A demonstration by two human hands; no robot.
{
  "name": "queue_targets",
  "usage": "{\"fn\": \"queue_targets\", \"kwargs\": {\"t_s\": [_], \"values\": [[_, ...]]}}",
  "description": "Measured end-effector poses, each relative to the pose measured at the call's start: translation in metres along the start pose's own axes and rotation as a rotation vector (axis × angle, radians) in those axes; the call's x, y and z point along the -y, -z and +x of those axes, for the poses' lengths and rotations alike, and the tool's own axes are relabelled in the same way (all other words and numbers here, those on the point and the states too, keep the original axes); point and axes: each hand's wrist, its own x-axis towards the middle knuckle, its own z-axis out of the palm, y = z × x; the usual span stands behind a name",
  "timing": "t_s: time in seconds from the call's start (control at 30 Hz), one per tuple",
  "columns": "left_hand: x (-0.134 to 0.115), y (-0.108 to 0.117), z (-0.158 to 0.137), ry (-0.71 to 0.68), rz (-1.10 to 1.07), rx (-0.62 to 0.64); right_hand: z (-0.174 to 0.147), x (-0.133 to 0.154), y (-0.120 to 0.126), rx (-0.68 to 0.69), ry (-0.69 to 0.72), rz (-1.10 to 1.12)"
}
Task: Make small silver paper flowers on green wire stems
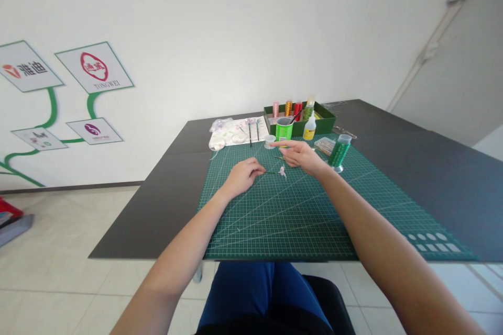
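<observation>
My left hand (244, 175) rests low over the green cutting mat (267, 214), its fingers pinched on the thin green stem (271, 171) of a small craft flower. The flower's pale pink and white head (282, 171) points right, toward my other hand. My right hand (301, 157) is above the mat with the index finger stretched out left and the other fingers partly curled. That fingertip is at a small white tub (269, 141); whether it touches the tub or its contents I cannot tell. Another thin green piece (280, 157) lies between the hands.
A green spool (340, 153) stands right of my right hand, near a clear case (324, 145). Behind are a green can (284, 129), a glue bottle (309, 127) and a dark green box (326, 120) with coloured spools. White paper (236, 133) with flower pieces lies back left.
</observation>
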Motion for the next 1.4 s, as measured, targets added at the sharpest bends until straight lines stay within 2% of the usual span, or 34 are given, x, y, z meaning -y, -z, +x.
{"fn": "queue_targets", "kwargs": {"t_s": [0.23,0.57,0.77,1.17,1.4], "values": [[-0.002,0.001,0.001,-0.031,-0.117,-0.023,0.001,-0.012,0.011,-0.046,-0.047,0.003],[-0.006,0.004,0.001,-0.036,-0.239,-0.049,0.002,-0.021,0.008,-0.076,-0.128,-0.095],[-0.007,0.007,0.002,0.015,-0.335,-0.090,0.004,-0.029,0.007,-0.078,-0.180,-0.217],[0.002,0.006,0.004,0.184,-0.548,-0.297,0.007,-0.034,-0.002,0.035,-0.238,-0.384],[0.006,0.005,0.005,0.225,-0.584,-0.337,0.006,-0.033,-0.007,0.101,-0.196,-0.488]]}}
